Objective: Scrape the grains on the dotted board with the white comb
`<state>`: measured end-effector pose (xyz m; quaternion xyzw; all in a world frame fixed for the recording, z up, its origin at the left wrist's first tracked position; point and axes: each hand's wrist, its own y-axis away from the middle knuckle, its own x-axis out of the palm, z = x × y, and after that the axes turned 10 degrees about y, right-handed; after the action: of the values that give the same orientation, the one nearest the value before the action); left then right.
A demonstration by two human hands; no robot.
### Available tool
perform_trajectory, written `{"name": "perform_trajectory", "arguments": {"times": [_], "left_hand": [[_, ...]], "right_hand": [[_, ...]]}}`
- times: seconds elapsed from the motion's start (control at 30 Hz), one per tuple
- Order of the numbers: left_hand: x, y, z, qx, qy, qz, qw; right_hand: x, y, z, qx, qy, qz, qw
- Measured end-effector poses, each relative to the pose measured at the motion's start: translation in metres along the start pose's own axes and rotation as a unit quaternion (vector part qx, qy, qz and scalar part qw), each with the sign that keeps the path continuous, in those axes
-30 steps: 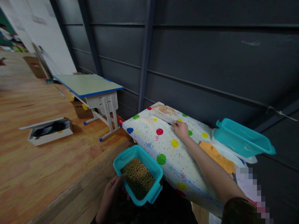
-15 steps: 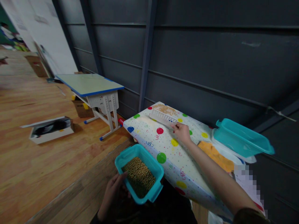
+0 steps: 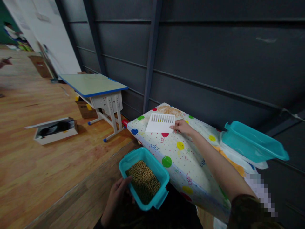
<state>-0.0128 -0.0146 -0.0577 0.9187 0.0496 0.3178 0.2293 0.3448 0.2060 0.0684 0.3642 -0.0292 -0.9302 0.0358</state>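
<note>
My left hand [image 3: 120, 190] grips the near left rim of a teal plastic basin [image 3: 163, 171], thumb over the edge and fingers underneath. Inside the basin lie dried soybeans [image 3: 144, 178], with a darker green patch of small beans or seeds at the near end. Pinched at its right edge by my right hand [image 3: 181, 126] is a white slotted plastic plate [image 3: 158, 128], held over the far part of the table. Behind the plate, pale brown grains [image 3: 170, 110] are scattered on the dotted tablecloth [image 3: 175, 162].
Another teal basin [image 3: 256, 141] sits at the table's right end, beside an orange cloth [image 3: 232, 160]. A dark panelled wall [image 3: 214, 57] runs behind. At left stand a school desk [image 3: 95, 84] and a white open box [image 3: 57, 135] on the floor.
My right hand has turned the white slotted plate so its broad face shows, bringing it slightly left. My left hand still grips the basin.
</note>
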Motion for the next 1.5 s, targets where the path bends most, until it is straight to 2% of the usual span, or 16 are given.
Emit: {"name": "perform_trajectory", "arguments": {"times": [0.2, 0.4, 0.53, 0.6, 0.7, 0.8, 0.9, 1.03, 1.23, 1.37, 1.5], "left_hand": [[-0.012, -0.008, 0.009, 0.005, 0.005, -0.01, 1.0], [0.0, -0.001, 0.0, -0.005, 0.007, -0.016, 1.0], [0.011, 0.01, -0.012, -0.012, -0.003, 0.001, 1.0], [0.013, 0.011, -0.013, -0.007, 0.001, 0.002, 1.0], [0.009, 0.005, -0.005, -0.011, 0.005, 0.003, 1.0], [0.001, -0.005, 0.006, 0.005, 0.012, -0.011, 1.0], [-0.006, -0.012, 0.013, 0.022, -0.01, -0.017, 1.0], [-0.011, -0.014, 0.015, 0.009, -0.036, -0.011, 0.999], [-0.006, -0.007, 0.008, 0.011, -0.002, -0.01, 1.0], [-0.002, -0.001, 0.002, 0.01, 0.015, 0.002, 1.0], [-0.003, -0.003, 0.003, 0.011, 0.036, -0.029, 0.999]], "right_hand": [[0.005, -0.03, 0.013, 0.0, -0.007, -0.017, 1.0], [0.01, -0.028, 0.008, 0.013, -0.023, -0.055, 0.998], [0.006, -0.002, -0.002, 0.009, -0.041, -0.102, 0.994], [0.005, 0.018, -0.008, 0.014, -0.015, -0.136, 0.991], [0.014, 0.052, -0.014, 0.009, 0.126, -0.218, 0.968], [0.035, 0.079, -0.011, 0.002, 0.298, -0.269, 0.916], [0.061, 0.09, 0.004, 0.007, 0.389, -0.25, 0.887], [0.082, 0.086, 0.038, 0.001, 0.445, -0.198, 0.873], [0.094, 0.064, 0.082, 0.018, 0.456, -0.143, 0.878], [0.11, 0.048, 0.101, 0.012, 0.441, -0.133, 0.888], [0.123, 0.038, 0.111, 0.007, 0.426, -0.126, 0.896]]}}
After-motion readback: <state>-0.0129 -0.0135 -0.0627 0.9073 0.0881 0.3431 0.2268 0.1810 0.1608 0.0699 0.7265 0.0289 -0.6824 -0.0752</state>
